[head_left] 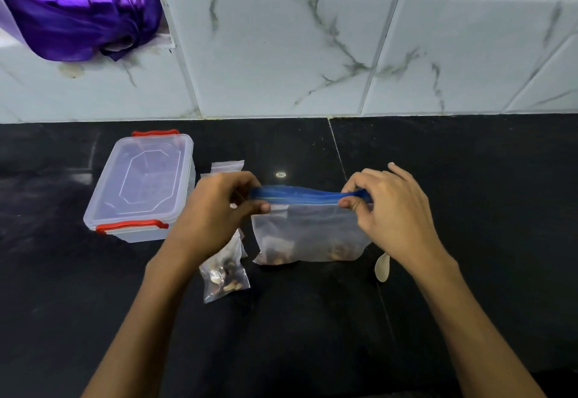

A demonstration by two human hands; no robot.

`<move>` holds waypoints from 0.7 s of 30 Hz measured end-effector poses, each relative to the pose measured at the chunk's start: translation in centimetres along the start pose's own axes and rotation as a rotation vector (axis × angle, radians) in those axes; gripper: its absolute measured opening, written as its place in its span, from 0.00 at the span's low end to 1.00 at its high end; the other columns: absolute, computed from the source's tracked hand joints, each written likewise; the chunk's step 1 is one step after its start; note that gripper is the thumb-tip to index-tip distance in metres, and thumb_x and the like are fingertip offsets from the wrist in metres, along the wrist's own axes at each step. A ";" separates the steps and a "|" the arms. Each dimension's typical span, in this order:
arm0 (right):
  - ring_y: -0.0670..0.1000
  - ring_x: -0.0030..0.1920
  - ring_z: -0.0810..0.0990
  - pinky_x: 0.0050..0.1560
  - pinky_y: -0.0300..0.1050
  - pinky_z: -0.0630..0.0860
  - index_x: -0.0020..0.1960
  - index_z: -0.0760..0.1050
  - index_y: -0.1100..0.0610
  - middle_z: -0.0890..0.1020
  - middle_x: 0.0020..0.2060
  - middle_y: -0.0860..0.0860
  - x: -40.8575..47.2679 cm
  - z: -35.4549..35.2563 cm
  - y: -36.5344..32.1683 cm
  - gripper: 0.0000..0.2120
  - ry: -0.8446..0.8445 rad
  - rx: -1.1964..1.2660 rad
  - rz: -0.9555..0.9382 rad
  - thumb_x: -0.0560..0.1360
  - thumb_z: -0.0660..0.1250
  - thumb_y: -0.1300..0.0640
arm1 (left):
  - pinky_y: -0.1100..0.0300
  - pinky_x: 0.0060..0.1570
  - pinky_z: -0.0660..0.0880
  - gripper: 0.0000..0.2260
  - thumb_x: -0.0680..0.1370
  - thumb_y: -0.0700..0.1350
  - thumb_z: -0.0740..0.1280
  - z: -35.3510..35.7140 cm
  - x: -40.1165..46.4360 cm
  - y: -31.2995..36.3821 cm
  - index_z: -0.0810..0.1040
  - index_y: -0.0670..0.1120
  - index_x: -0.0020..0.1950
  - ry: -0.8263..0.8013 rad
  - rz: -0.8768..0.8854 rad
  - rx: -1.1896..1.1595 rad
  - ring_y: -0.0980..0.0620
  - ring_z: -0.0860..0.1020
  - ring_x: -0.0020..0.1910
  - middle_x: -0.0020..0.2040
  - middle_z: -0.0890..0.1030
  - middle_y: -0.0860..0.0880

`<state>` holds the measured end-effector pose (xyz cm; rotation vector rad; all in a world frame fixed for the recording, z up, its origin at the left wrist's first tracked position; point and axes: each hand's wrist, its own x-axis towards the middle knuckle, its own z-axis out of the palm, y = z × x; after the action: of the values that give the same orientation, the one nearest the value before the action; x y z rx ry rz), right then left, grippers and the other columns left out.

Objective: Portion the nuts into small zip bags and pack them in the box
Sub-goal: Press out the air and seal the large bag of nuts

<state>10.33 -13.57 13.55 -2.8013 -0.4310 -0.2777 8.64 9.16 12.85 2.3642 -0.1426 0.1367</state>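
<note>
A purple cloth (78, 19) hangs at the far left against the tiled wall (281, 53). Below it, on the black counter (469, 178), stands the box (142, 188), clear plastic with red clips, its lid on. Just right of the box, empty zip bags (226, 166) lie flat, partly hidden behind the left hand (215, 210). Nearer the person, below that hand, a small bag (225, 275) with nuts inside lies on the counter.

The left hand pinches the left end of the big bag's blue zip strip (300, 195) between thumb and curled fingers. The big bag (309, 235) stands upright between both hands, its base on the counter, nuts (337, 252) gathered at the bottom. The right hand (391, 210) pinches the strip's right end, thumb below and fingertips above, the little finger lifted free. A pale spoon (382, 267) lies just right of the bag's lower corner, below the right wrist.
</note>
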 end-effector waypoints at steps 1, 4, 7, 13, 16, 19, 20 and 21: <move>0.44 0.48 0.76 0.73 0.47 0.52 0.45 0.77 0.46 0.76 0.40 0.40 0.0 -0.4 -0.1 0.01 -0.031 0.022 0.002 0.74 0.67 0.51 | 0.68 0.36 0.71 0.13 0.71 0.43 0.74 0.2 -0.2 -0.5 0.72 0.57 0.37 0.018 -0.001 -0.018 0.55 0.75 0.34 0.33 0.76 0.54; 0.41 0.59 0.71 0.74 0.52 0.43 0.58 0.73 0.41 0.76 0.52 0.37 -0.1 -1.3 -1.6 0.13 -0.170 0.036 -0.055 0.74 0.67 0.48 | 0.64 0.38 0.76 0.15 0.71 0.40 0.74 1.0 -0.4 -0.6 0.73 0.56 0.34 0.076 0.027 -0.075 0.58 0.76 0.33 0.30 0.76 0.56; 0.41 0.56 0.71 0.73 0.53 0.46 0.57 0.74 0.43 0.76 0.51 0.38 0.4 -0.4 -3.9 0.14 -0.130 0.020 -0.166 0.73 0.64 0.41 | 0.60 0.38 0.76 0.13 0.71 0.39 0.73 1.5 -0.1 -0.5 0.74 0.54 0.34 0.078 0.079 -0.081 0.57 0.75 0.35 0.31 0.76 0.54; 0.44 0.34 0.68 0.44 0.43 0.63 0.36 0.75 0.50 0.73 0.32 0.41 1.3 2.4 -4.9 0.08 0.090 0.111 -0.130 0.70 0.73 0.51 | 0.58 0.41 0.75 0.10 0.71 0.40 0.73 1.6 0.3 -1.0 0.76 0.54 0.37 0.069 0.161 -0.082 0.53 0.75 0.38 0.34 0.77 0.53; 0.43 0.35 0.67 0.43 0.41 0.62 0.38 0.76 0.50 0.73 0.34 0.42 1.2 2.4 -4.9 0.05 0.090 0.131 -0.114 0.71 0.71 0.55 | 0.62 0.45 0.77 0.04 0.72 0.47 0.71 1.4 0.2 -1.3 0.78 0.53 0.43 -0.041 0.121 -0.247 0.55 0.78 0.43 0.40 0.80 0.53; 0.43 0.40 0.72 0.45 0.41 0.68 0.45 0.79 0.49 0.76 0.39 0.43 1.3 1.7 -4.9 0.06 -0.058 0.184 -0.148 0.72 0.70 0.48 | 0.64 0.43 0.76 0.05 0.69 0.48 0.69 1.8 0.2 -1.6 0.80 0.50 0.43 -0.078 0.106 -0.481 0.59 0.79 0.41 0.39 0.82 0.56; 0.43 0.43 0.74 0.47 0.42 0.70 0.48 0.79 0.48 0.77 0.41 0.43 1.3 1.3 -4.7 0.09 -0.129 0.207 -0.145 0.70 0.70 0.45 | 0.64 0.40 0.76 0.03 0.70 0.48 0.69 2.0 0.2 -1.7 0.80 0.50 0.41 -0.041 0.103 -0.509 0.59 0.78 0.38 0.37 0.82 0.57; 0.44 0.45 0.75 0.49 0.42 0.71 0.51 0.79 0.47 0.78 0.44 0.43 1.3 0.8 -4.3 0.12 -0.183 0.211 -0.123 0.69 0.70 0.44 | 0.65 0.38 0.74 0.03 0.70 0.48 0.68 2.3 0.3 -1.9 0.79 0.51 0.40 0.002 0.094 -0.520 0.59 0.77 0.36 0.35 0.81 0.57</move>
<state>10.23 -9.03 14.20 -2.6061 -0.6366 0.0000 9.31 8.92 9.92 1.8399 -0.2551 0.1284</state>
